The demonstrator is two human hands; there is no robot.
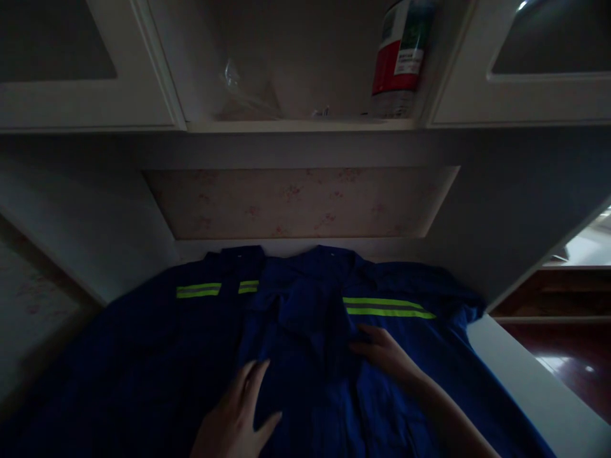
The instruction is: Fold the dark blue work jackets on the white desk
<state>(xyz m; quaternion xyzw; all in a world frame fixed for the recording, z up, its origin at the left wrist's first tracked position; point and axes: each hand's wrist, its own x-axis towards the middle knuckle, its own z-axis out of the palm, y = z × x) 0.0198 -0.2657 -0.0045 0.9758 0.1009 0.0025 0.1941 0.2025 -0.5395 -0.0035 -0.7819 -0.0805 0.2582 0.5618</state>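
A dark blue work jacket (300,375) with yellow-green reflective stripes lies spread on a white surface, its front opened out and its collar toward the wall. My left hand (236,410) is over the lower middle of the jacket, thumb apart from the fingers, holding nothing. Further right, my right hand (384,353) has its fingers closed on the front edge of the jacket, just below the long reflective stripe (386,308). The fingertips of that hand are partly lost in the dark cloth.
Overhead hangs a white cabinet (305,126) whose open shelf holds a red-and-white container (398,60) and a clear plastic bag (248,89). A floral wall panel (305,202) stands behind the jacket. The white surface (525,381) shows at right, beside a reddish floor (568,356).
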